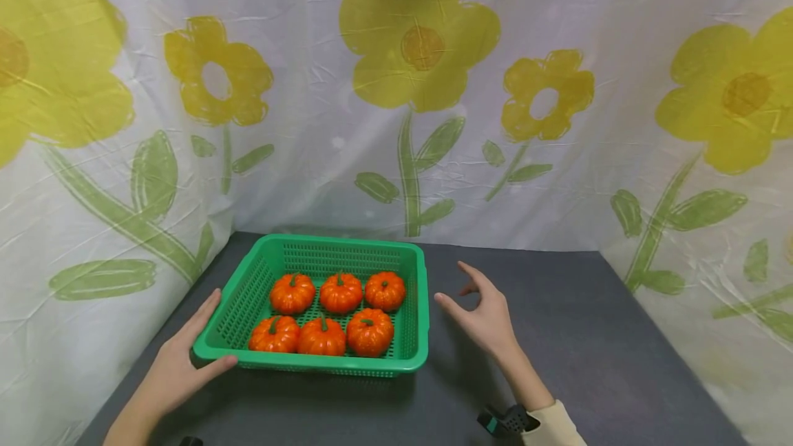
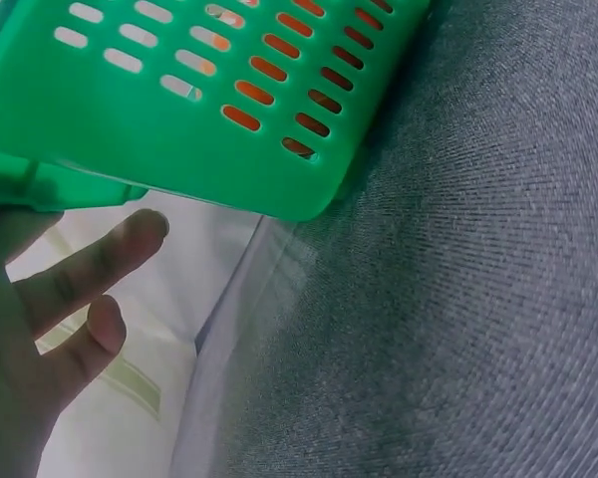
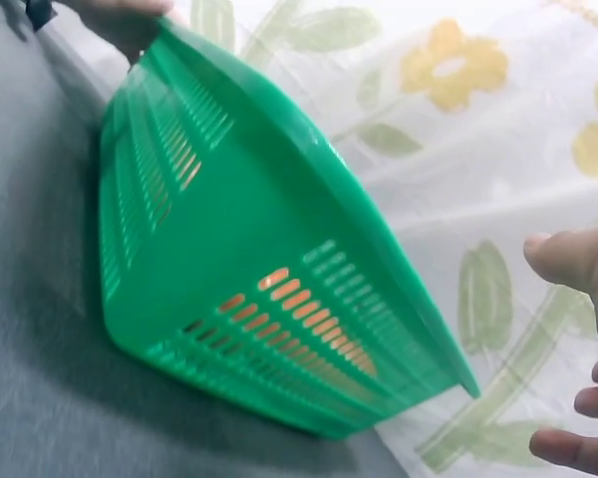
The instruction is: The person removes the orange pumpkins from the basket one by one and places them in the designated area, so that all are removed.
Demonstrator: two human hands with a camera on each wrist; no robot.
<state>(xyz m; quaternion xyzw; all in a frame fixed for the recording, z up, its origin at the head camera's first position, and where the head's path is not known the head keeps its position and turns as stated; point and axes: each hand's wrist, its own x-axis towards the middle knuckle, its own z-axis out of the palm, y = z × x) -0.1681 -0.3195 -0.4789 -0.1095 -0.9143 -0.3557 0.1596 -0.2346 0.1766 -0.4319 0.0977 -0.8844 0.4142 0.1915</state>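
Several small orange pumpkins (image 1: 341, 293) with green stems lie in two rows inside a green plastic basket (image 1: 427, 308) with slotted walls. At the basket's near left corner, my left hand (image 1: 170, 370) holds the rim, its thumb along the front edge and its fingers by the left side. From the left wrist, some of its fingers (image 2: 95, 269) show loosely bent below the rim. My right hand (image 1: 486, 315) hovers apart from the basket's right side, thumb and fingers spread with nothing between them. Through the slots, the right wrist view shows bits of orange.
The basket stands on a dark grey tabletop (image 1: 557, 336). A white curtain (image 1: 297, 157) printed with yellow flowers closes off the back and both sides. A black band (image 1: 511, 422) sits on my right wrist beside a cream sleeve (image 1: 554, 425).
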